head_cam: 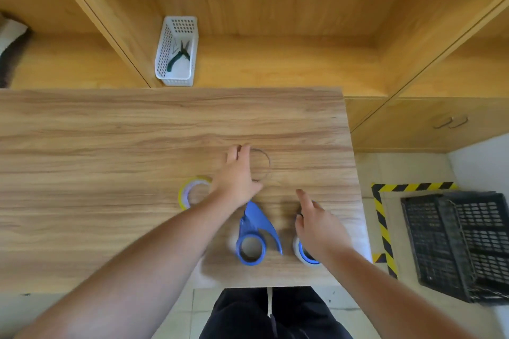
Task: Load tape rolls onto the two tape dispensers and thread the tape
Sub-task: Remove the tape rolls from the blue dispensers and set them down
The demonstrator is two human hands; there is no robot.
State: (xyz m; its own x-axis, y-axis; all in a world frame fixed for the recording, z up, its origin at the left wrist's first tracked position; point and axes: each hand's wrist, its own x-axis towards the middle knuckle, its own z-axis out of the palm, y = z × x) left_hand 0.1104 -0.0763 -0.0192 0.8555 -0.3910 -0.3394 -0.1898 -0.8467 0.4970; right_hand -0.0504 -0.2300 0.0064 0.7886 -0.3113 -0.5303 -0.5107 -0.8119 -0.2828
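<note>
A blue tape dispenser lies on the wooden table near its front edge, with a clear tape roll around its hub. A second blue dispenser with a clear roll sits to its right, mostly hidden under my right hand, which hovers over it with fingers spread. My left hand reaches across to a nearly transparent tape roll, its fingers touching the roll's left rim. A yellowish tape roll lies flat to the left of my left wrist.
A white perforated basket holding pliers stands on the shelf behind the table. The table's right edge is close to the right dispenser. A black plastic crate sits on the floor at right, beside yellow-black floor tape.
</note>
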